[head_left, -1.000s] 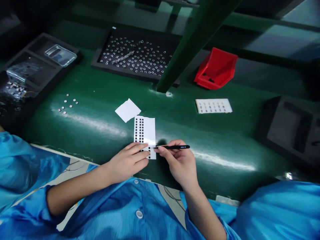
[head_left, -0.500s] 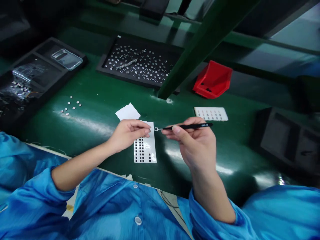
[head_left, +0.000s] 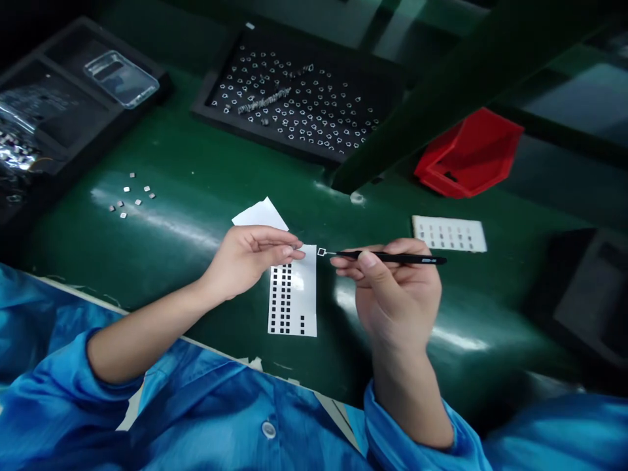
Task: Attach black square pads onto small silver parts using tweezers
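Black tweezers [head_left: 402, 258] lie across my right hand [head_left: 400, 288], held between thumb and fingers with their tips pointing left. At the tips is a small square metal frame [head_left: 322, 252]. Close to its left, my left hand [head_left: 250, 258] has thumb and forefinger pinched together; whatever is between them is too small or hidden to name. Below that hand lies a white sheet [head_left: 308, 288] with rows of small black squares [head_left: 282, 301], its upper part covered by my fingers. A second white paper piece [head_left: 262, 214] rests behind my left hand.
A black tray [head_left: 209, 118] of many small metal rings stands at the back, beside a green post [head_left: 392, 118]. To the right are a red bin [head_left: 471, 154] and a white block [head_left: 449, 233]. Several tiny metal squares [head_left: 138, 202] and a divided black tray [head_left: 98, 134] are at left.
The view has shifted, so bench items sit differently in the picture. Both hands keep nearly the same pose, with the metal frame still at the tweezer tips near my left fingers.
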The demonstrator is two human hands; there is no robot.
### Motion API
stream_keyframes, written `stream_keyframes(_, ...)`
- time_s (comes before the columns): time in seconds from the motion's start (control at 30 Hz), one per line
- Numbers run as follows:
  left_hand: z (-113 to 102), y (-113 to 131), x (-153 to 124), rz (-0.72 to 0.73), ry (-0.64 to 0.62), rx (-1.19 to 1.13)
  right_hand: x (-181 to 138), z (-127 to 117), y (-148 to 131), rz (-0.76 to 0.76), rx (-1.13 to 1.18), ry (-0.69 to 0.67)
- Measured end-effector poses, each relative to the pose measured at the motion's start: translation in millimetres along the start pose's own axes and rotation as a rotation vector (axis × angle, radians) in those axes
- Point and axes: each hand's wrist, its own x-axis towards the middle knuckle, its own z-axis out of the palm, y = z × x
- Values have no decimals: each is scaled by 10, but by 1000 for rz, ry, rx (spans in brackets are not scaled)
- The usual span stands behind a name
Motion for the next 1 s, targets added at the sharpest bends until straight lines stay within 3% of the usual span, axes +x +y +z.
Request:
stream_keyframes(0.37, 20, -7, -26, 161, 39, 188, -34, 8, -14, 35, -45, -15)
stream_keyframes(0.67, 32, -36, -15, 90, 6, -8, -23, 33, -3, 25, -14, -23)
stream_keyframes(1.0, 16, -73, 3, 65, 25, 17, -43, 34, 39, 20, -45, -15)
